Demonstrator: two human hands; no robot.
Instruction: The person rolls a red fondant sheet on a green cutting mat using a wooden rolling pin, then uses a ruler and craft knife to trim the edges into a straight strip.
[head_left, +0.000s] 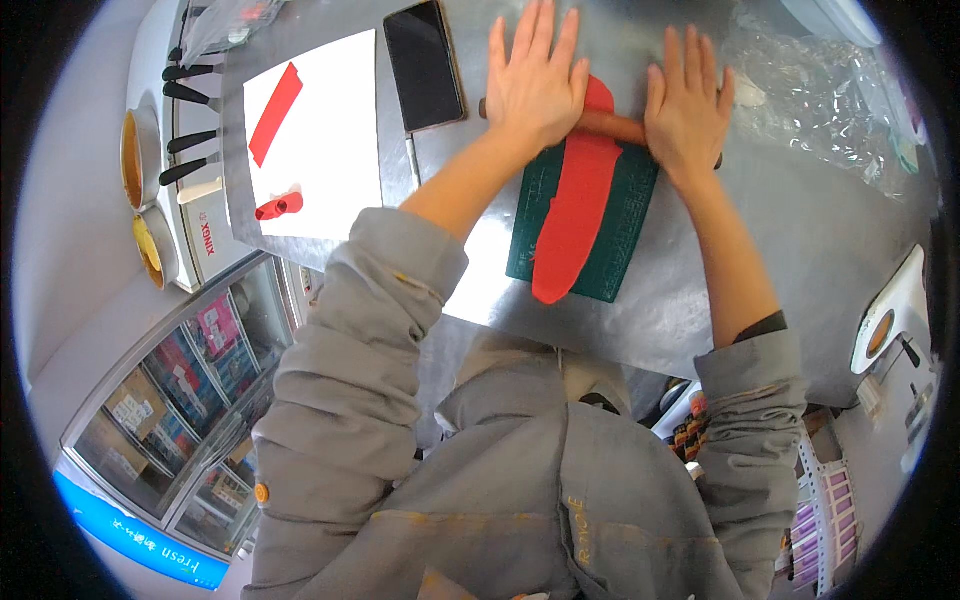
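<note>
A wooden rolling pin (611, 127) lies across a long flat strip of red dough-like paste (577, 214). My left hand (536, 82) rests flat on the pin's left part, palm down and fingers stretched forward. On its right part lies my right hand (688, 105), also palm down with the fingers extended. Neither hand is wrapped around the pin. Beneath the strip is a green cutting mat (634, 217), and the strip's rounded near end reaches the mat's front edge. The far end of the paste shows beyond the pin, between my hands.
Left on the metal table (660, 300) are a smartphone (424, 66) and a white sheet (330, 135) bearing a red strip (276, 116) and a small red roll (280, 205). Black-handled tools (187, 169) line the left edge. Crumpled clear plastic (832, 105) lies at right. A glass-fronted cabinet (187, 390) stands lower left.
</note>
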